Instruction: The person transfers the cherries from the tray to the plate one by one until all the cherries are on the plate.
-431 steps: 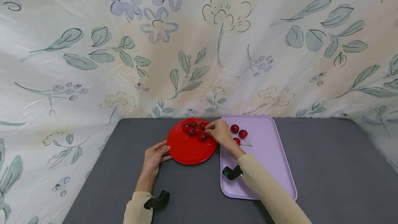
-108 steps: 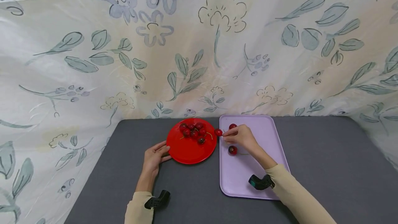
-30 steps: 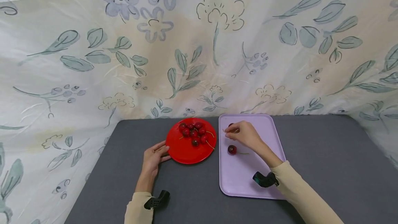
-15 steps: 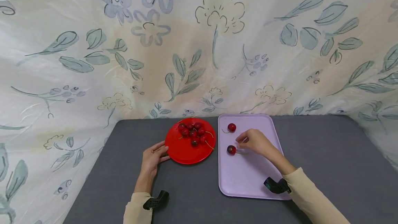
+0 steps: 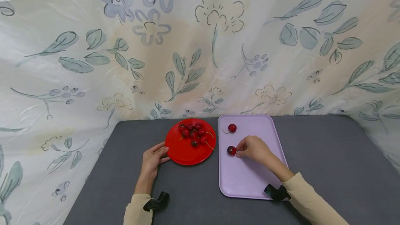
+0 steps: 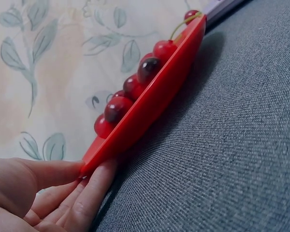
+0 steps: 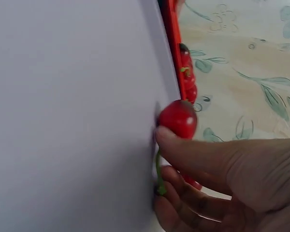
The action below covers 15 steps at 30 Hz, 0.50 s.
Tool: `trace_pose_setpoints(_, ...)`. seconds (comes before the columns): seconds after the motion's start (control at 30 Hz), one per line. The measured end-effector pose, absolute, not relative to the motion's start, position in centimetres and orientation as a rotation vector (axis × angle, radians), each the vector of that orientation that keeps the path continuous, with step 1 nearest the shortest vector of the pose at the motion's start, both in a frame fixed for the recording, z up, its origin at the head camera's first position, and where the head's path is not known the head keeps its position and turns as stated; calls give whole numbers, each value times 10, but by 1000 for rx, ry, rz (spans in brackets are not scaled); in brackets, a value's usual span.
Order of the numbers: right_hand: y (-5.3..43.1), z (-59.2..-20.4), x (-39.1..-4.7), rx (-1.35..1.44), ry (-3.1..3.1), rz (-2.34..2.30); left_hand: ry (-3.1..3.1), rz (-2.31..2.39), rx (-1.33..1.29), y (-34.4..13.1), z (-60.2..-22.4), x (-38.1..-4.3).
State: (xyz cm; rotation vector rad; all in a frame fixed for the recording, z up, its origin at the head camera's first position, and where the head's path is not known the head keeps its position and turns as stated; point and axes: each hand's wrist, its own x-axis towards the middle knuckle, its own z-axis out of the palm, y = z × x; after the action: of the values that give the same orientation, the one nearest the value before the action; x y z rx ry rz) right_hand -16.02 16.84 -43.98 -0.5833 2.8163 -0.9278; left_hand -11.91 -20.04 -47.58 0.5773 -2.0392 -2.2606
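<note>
In the head view my left hand (image 5: 151, 160) grips the left rim of a red plate (image 5: 187, 155), thumb over the edge and fingers below. Several cherries (image 5: 193, 134) are heaped on the plate's far half, some with stems. On the lilac tray (image 5: 240, 180) to the right, my right hand (image 5: 257, 149) pinches a dark red cherry (image 5: 231, 150) at its stem side. The right wrist view shows the thumb against that cherry (image 7: 178, 119) and its green stem hanging beside the curled fingers. Another cherry (image 5: 232, 127) lies farther back on the tray, stem pointing left.
Plate and tray stand side by side on a grey cloth-covered table (image 5: 187, 197), a narrow gap between them. A floral curtain (image 5: 175, 44) rises right behind the table's far edge. Each wrist wears a black camera (image 5: 157, 201).
My right hand has moved from the back of the tray toward me, down to the nearer cherry, uncovering the far one. Earlier, another cherry went onto the plate. My left hand stays at the rim.
</note>
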Motion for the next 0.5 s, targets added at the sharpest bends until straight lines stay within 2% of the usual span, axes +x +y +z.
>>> trace_pose_setpoints(0.5, 165, -439, -156, -612, 2926, -865, -2029, -2247, 580, -201, -483, -121)
